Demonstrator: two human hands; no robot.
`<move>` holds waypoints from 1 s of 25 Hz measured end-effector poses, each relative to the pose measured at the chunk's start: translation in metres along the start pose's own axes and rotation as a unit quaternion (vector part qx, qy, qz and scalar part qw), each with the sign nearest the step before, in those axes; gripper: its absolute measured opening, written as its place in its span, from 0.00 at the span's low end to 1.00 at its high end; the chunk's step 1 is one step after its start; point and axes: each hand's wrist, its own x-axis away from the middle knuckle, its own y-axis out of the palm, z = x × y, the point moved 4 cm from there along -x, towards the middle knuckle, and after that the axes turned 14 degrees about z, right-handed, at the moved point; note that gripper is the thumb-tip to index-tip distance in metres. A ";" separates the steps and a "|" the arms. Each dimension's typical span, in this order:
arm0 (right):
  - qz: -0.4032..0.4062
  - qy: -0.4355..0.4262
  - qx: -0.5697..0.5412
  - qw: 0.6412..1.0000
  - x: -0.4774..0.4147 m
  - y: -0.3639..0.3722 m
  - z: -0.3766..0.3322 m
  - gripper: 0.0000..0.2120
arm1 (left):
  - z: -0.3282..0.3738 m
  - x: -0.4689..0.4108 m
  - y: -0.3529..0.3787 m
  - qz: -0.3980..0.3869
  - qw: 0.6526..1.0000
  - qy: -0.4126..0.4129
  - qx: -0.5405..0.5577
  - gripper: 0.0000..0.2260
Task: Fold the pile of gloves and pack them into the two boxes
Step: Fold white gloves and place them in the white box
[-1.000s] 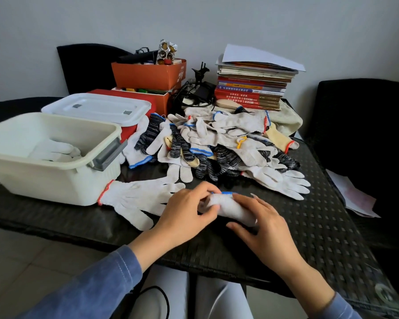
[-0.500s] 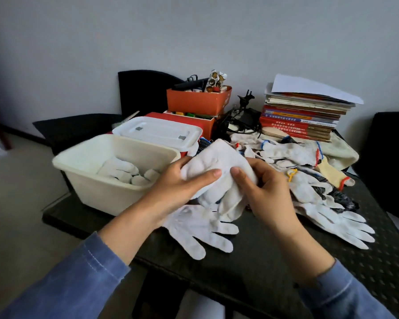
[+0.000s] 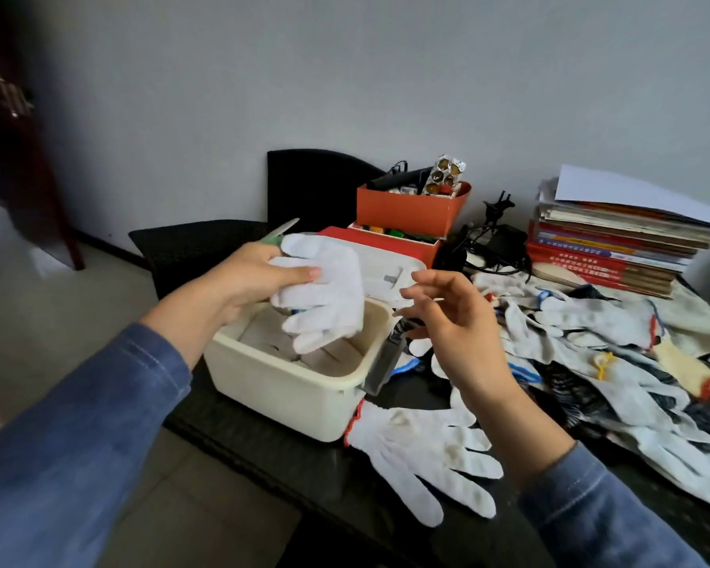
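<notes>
My left hand (image 3: 242,280) grips a folded white glove (image 3: 324,293) and holds it in the air over the open cream box (image 3: 287,387), which has white gloves lying inside. To the right of the box my right hand (image 3: 451,321) hovers with fingers spread and nothing in it. One white glove with a red cuff (image 3: 423,448) lies flat on the dark table in front of the box. The pile of gloves (image 3: 599,346), white, striped and yellow, spreads over the right side of the table. Behind the open box stands a second box under a white lid (image 3: 390,268).
Orange cardboard boxes (image 3: 410,211) with small items stand at the back. A stack of books (image 3: 615,239) is at the back right, with black cables (image 3: 492,243) beside it. Black chairs stand behind the table (image 3: 263,428). Floor lies to the left.
The glove left the tabletop, folded between both hands. Now my left hand alone carries it over the cream box; my right hand has let go. The view has swung left.
</notes>
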 end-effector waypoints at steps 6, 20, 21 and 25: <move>0.001 0.000 0.038 0.999 -0.006 -0.004 0.014 0.09 | -0.038 -0.025 0.046 -0.269 0.914 -0.073 -0.295 0.09; 0.003 0.007 0.146 0.989 -0.010 -0.064 0.028 0.09 | 0.012 -0.004 0.082 -0.031 0.733 0.280 -0.620 0.22; 0.005 0.008 0.165 0.986 -0.010 -0.075 0.029 0.10 | 0.023 0.001 0.087 -0.015 0.766 0.285 -0.576 0.21; 0.009 0.044 0.229 0.972 -0.010 -0.126 0.049 0.12 | 0.045 0.034 0.129 -0.132 0.926 0.199 -0.294 0.13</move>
